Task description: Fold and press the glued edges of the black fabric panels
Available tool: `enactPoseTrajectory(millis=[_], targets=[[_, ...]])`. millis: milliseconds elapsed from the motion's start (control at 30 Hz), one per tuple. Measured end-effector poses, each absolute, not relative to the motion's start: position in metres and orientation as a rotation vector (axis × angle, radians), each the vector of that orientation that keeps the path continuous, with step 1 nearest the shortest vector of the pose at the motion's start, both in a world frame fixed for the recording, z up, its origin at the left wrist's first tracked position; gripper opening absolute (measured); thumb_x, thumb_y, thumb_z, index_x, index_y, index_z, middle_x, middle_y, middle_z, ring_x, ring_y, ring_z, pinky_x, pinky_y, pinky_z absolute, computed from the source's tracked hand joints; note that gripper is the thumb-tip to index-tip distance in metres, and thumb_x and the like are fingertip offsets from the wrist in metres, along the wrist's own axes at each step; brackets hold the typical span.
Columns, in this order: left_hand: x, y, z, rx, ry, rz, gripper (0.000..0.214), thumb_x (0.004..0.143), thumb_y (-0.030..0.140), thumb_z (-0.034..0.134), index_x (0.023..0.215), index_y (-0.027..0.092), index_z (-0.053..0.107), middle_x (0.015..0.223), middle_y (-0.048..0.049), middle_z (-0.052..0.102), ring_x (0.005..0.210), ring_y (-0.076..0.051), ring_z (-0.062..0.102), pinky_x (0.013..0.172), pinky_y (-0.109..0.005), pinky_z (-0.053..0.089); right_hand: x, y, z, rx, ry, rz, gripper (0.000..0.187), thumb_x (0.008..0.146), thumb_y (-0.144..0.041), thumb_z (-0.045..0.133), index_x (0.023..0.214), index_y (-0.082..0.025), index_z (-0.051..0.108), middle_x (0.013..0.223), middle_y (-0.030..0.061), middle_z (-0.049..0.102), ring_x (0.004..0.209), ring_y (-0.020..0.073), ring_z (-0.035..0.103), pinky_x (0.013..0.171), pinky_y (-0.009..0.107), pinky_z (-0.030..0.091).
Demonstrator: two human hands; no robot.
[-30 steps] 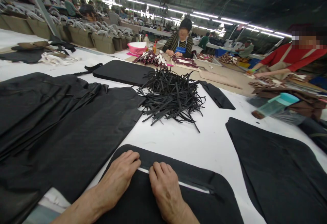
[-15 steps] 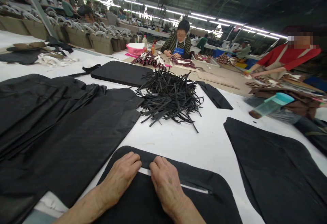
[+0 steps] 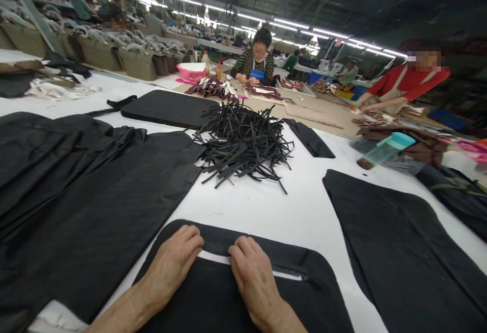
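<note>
A black fabric panel with rounded corners lies flat in front of me, and a long narrow slot in it shows a white strip. My left hand is closed at the left part of the slot, its curled fingers gripping the folded edge. A short way to the right, my right hand pinches the same edge, fingertips tucked out of sight. White shows between the hands and again to the right of my right hand.
Beyond the panel sits a heap of black strips beside a black padded board. Large black sheets cover the left; more black panels lie right. A bottle rests there. Co-workers sit and stand across the table.
My hands have moved slightly apart along the slot, so more of the white strip shows between them. Both still grip the edge. The camera view has shifted a little.
</note>
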State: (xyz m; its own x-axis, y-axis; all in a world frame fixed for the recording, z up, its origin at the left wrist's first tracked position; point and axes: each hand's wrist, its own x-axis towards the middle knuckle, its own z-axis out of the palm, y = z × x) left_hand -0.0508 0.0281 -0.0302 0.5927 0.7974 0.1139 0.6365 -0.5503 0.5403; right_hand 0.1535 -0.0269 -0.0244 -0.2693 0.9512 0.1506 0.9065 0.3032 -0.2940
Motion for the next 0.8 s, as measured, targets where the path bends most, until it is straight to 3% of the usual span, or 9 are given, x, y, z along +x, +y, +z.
enactPoseTrajectory(millis=[267, 800], targets=[[-0.046, 0.028, -0.019, 2.354, 1.206, 0.44, 0.023, 0.092, 0.018, 0.033, 0.078, 0.02, 0.052, 0.088, -0.0017, 0.053, 0.083, -0.017, 0.048, 0.072, -0.032, 0.04, 0.166, -0.031, -0.017, -1.898, -2.066, 0.289, 0.016, 0.084, -0.008, 0.055, 0.074, -0.021, 0.054, 0.08, 0.0002, 0.054, 0.078, 0.0183, 0.049, 0.07, 0.029, 0.037], [-0.035, 0.024, -0.012, 2.395, 1.412, 0.271, 0.026, 0.091, 0.015, 0.032, 0.08, 0.019, 0.055, 0.089, -0.0056, 0.054, 0.086, -0.022, 0.047, 0.076, -0.04, 0.037, 0.155, -0.025, -0.006, -2.195, -2.072, 0.273, 0.015, 0.085, -0.011, 0.053, 0.077, -0.022, 0.059, 0.085, 0.0039, 0.059, 0.081, 0.0246, 0.051, 0.069, 0.037, 0.034]])
